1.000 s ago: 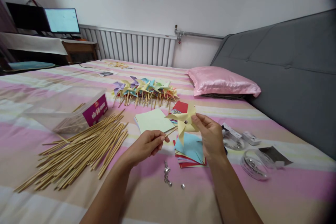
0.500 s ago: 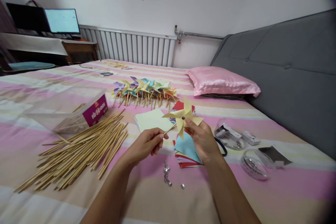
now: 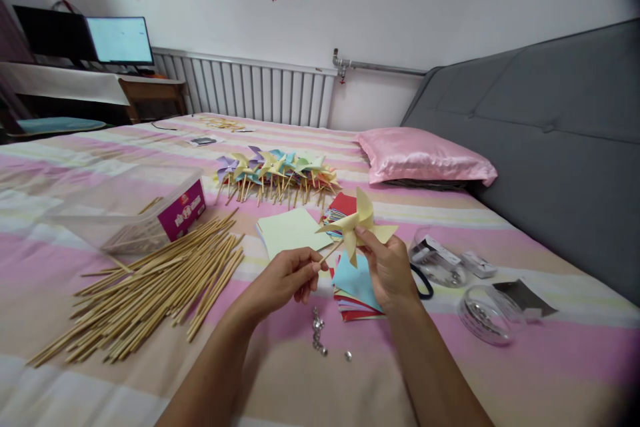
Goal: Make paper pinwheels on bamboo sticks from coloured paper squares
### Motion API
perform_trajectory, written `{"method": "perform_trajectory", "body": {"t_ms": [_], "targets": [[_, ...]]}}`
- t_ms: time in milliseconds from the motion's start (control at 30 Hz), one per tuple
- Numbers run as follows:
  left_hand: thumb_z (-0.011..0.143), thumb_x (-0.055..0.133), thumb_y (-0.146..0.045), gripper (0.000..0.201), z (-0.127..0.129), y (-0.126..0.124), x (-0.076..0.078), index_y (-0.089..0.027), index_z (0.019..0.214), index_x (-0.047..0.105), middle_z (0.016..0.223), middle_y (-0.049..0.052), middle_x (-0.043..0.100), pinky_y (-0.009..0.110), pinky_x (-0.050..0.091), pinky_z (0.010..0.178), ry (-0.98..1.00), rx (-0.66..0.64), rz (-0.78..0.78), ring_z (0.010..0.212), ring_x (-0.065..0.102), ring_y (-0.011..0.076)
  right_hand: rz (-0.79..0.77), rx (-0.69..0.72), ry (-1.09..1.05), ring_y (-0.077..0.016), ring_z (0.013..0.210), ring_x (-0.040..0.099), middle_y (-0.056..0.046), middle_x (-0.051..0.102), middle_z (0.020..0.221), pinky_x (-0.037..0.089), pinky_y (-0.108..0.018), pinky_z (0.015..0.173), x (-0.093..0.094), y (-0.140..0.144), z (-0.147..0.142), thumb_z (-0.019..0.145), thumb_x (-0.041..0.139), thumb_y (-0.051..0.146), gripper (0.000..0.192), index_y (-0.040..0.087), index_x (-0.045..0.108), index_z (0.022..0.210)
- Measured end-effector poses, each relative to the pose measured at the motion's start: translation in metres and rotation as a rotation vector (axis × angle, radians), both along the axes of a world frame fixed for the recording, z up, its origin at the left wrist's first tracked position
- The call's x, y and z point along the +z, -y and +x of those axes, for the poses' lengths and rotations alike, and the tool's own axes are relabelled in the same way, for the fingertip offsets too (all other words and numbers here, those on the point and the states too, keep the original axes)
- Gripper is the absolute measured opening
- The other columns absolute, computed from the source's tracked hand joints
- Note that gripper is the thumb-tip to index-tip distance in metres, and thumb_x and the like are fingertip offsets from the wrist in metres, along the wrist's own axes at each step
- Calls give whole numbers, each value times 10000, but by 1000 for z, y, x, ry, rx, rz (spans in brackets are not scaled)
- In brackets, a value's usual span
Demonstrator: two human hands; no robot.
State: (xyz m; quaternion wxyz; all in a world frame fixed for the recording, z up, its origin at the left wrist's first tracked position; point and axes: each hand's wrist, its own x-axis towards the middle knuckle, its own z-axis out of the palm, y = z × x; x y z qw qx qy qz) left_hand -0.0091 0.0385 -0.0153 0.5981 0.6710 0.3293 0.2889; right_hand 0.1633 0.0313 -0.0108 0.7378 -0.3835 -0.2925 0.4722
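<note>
I hold a yellow paper pinwheel (image 3: 358, 224) above the bed. My left hand (image 3: 285, 279) pinches the lower end of its wooden stick (image 3: 329, 254). My right hand (image 3: 387, 267) grips the pinwheel's centre from behind, thumb at the hub. Beneath my hands lies a stack of coloured paper squares (image 3: 356, 284), with a pale green sheet (image 3: 293, 230) beside it. Several metal pins (image 3: 319, 334) lie on the bedsheet just below my left hand.
A heap of bamboo sticks (image 3: 150, 283) and a clear plastic box (image 3: 133, 210) lie to the left. Finished pinwheels (image 3: 277, 175) are piled further back. Clear round containers (image 3: 481, 313) sit at right, near a pink pillow (image 3: 423, 157) and the grey headboard (image 3: 555, 140).
The pinwheel has turned and lifted slightly, its blades rotated. My right hand shifted from a blade's edge to the hub behind it. My left hand stays on the stick.
</note>
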Motion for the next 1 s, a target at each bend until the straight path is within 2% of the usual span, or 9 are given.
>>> {"method": "perform_trajectory", "body": {"t_ms": [100,300,467,600,700,800,867,1000], "targets": [[858,481,-339,220,3,1,0,-132,866,553,631,-13,531,210,353,470,-9,2,27,471,463,68,15,-62,45,-176,635,639,-39,702,686,504,-289,616,-8,-4,2,572,783,285,243,110,687,711],[855,473,-323,206,8,4,0,-140,843,566,608,-13,530,208,378,473,-30,20,81,474,477,78,69,-132,58,-211,739,664,-59,718,774,524,-329,694,-13,-7,4,579,774,278,308,112,693,826],[849,469,-318,200,13,6,1,-143,831,563,603,-14,530,205,393,474,-40,32,89,480,490,84,42,-176,26,-190,663,654,-50,713,735,523,-313,653,-12,-7,2,545,783,252,291,105,688,777],[850,444,-314,232,13,5,-1,-140,890,592,703,17,589,222,423,510,-115,48,118,522,546,100,5,-207,0,-174,624,639,-32,701,698,514,-292,616,-13,-10,5,523,777,215,271,108,680,752],[845,437,-303,252,9,1,-6,-148,864,634,772,45,637,235,436,562,-253,101,250,584,594,123,22,-281,11,-164,637,634,-7,682,653,504,-279,627,-14,-12,10,531,766,201,270,117,672,769],[840,447,-323,269,6,-3,-11,-158,797,655,696,43,647,240,428,571,-324,150,338,583,605,143,36,-303,43,-167,672,634,6,665,624,501,-287,658,-15,-12,12,564,756,234,275,125,668,802],[827,469,-337,270,5,-5,-13,-165,768,668,645,40,639,241,422,561,-320,181,351,570,603,152,42,-284,48,-169,698,635,4,666,635,496,-287,676,-14,-12,12,577,758,262,284,132,668,812],[768,551,-367,248,7,-7,-13,-168,732,695,692,50,636,241,421,535,-220,317,300,546,582,144,60,-229,80,-159,721,627,-16,680,718,477,-270,679,-11,-9,10,608,756,354,314,146,663,823]]}}
